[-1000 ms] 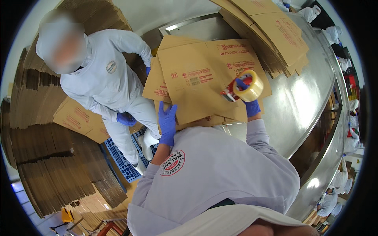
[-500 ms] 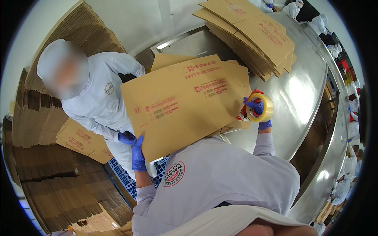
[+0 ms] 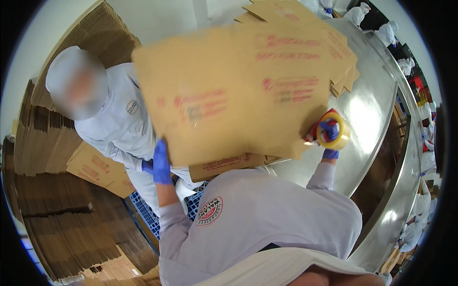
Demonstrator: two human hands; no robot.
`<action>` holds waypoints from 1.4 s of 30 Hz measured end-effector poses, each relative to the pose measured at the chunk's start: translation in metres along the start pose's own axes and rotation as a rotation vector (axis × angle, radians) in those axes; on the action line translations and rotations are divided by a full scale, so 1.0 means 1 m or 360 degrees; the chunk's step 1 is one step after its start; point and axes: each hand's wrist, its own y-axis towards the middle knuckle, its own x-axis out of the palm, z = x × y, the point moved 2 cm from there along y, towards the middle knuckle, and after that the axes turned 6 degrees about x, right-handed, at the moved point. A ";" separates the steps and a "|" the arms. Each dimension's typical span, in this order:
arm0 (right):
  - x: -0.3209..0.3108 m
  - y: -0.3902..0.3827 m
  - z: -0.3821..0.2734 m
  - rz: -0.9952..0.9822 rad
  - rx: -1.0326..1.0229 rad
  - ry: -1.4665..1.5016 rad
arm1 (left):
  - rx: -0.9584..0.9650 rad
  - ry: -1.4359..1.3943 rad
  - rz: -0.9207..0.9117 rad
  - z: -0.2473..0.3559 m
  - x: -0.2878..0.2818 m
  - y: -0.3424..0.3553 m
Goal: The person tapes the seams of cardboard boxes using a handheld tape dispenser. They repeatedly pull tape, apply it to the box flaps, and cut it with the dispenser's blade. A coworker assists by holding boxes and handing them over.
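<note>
A large flat cardboard sheet (image 3: 214, 105) with red print is raised in front of me, blurred by motion. My left hand (image 3: 162, 164), in a blue glove, is closed on its lower left corner. In my gloved right hand (image 3: 328, 130) is a red tape dispenser (image 3: 315, 128) with a wide roll of clear yellowish tape (image 3: 344, 135). That hand sits at the sheet's right edge; whether its fingers also touch the cardboard is hidden. Under the raised sheet shows another printed cardboard piece (image 3: 229, 163), near my chest.
A co-worker in white (image 3: 117, 100) stands close at the left, one gloved hand near mine. Flat cartons (image 3: 341, 52) lie stacked on the steel table (image 3: 365, 105). Tall cardboard stacks (image 3: 71, 224) and a blue pallet (image 3: 143, 209) are at the left. More people work far right.
The cardboard sheet has come up and toward the upper right, uncovering a piece below. My right hand with the tape dispenser moved right; my left hand rose slightly with the corner.
</note>
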 end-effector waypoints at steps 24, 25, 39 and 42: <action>0.040 0.071 -0.035 0.0518 -0.0657 -0.0019 | 0.0204 0.1646 -0.0133 -0.038 0.051 0.015; 0.050 0.071 -0.022 0.0580 -0.0722 -0.0477 | 0.0207 0.1707 -0.0067 -0.042 0.051 0.004; 0.137 0.025 -0.026 0.0554 -0.0577 0.0110 | -0.0240 0.1332 0.0102 -0.069 0.027 -0.012; 0.114 0.022 -0.021 0.0597 -0.0491 0.0209 | -0.0323 0.1456 0.0037 -0.070 0.007 0.000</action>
